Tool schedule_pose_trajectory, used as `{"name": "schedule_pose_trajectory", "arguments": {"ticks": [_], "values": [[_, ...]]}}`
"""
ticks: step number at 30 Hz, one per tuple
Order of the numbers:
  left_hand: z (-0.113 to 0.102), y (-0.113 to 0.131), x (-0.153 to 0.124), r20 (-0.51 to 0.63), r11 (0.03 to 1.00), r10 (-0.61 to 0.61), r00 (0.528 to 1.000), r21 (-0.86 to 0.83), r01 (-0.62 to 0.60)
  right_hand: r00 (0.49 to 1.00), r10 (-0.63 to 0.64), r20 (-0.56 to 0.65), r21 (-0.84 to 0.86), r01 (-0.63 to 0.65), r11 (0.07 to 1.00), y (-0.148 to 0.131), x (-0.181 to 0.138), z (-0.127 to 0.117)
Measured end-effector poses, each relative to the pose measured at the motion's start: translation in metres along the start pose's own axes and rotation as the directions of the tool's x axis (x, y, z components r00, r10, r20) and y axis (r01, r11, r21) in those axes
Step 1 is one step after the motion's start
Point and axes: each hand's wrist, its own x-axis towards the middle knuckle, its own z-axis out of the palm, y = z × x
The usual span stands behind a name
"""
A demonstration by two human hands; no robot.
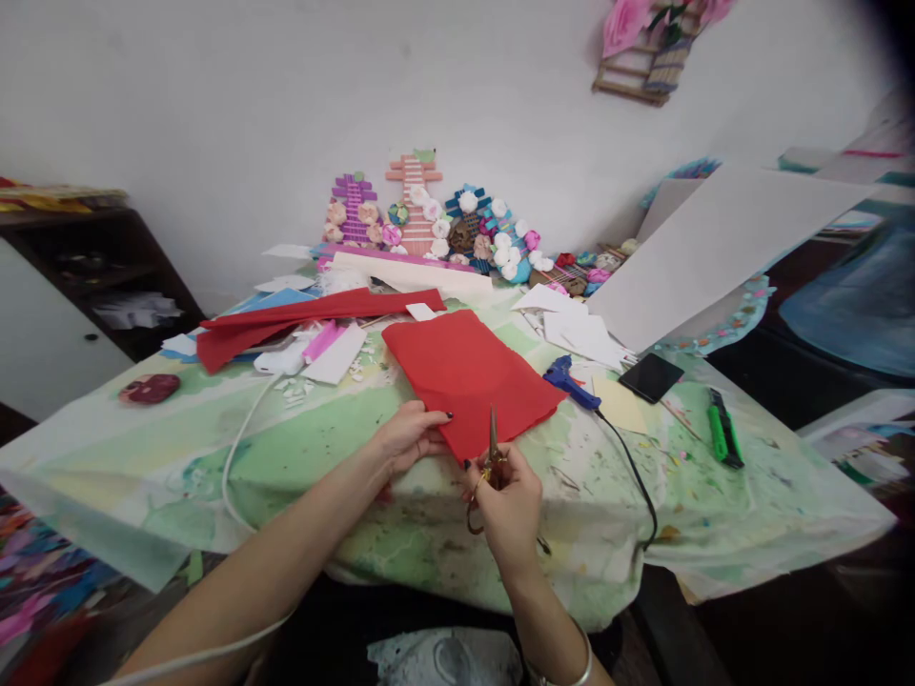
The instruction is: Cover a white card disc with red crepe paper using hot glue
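A red sheet of felt or paper (468,376) lies on the green patterned tablecloth (343,429) in front of me. My left hand (411,436) pinches the sheet's near left edge. My right hand (506,500) is closed round the handles of small gold scissors (492,457). Their blades point up into the near edge of the red sheet.
A blue glue gun (570,380) with a black cord lies right of the sheet, beside a black phone (650,377) and a green cutter (723,429). More red material (286,324), white scraps and paper flower crafts (429,224) sit at the back. A large white board (715,248) leans at right.
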Motion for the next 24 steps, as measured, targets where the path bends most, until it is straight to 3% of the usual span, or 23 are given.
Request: {"name": "schedule_pose_trajectory", "arguments": {"ticks": [5, 14, 20, 24], "values": [[0.008, -0.011, -0.025, 0.088, 0.991, -0.113, 0.99, 0.083, 0.105, 0.991, 0.042, 0.126, -0.012, -0.041, 0.999, -0.001, -0.01, -0.031], [0.02, -0.022, -0.039, -0.014, 0.971, -0.076, 0.997, 0.227, 0.077, 0.947, 0.238, 0.217, -0.021, -0.239, 0.971, 0.006, -0.025, -0.066], [0.02, -0.028, -0.041, -0.022, 0.98, -0.054, 0.998, 0.192, 0.057, 0.973, 0.095, 0.212, -0.184, -0.056, 0.981, 0.017, -0.03, -0.081], [0.02, -0.028, -0.044, 0.02, 0.987, -0.08, 0.997, 0.138, 0.077, 0.969, 0.073, 0.237, -0.307, 0.004, 0.952, 0.022, -0.037, -0.086]]}}
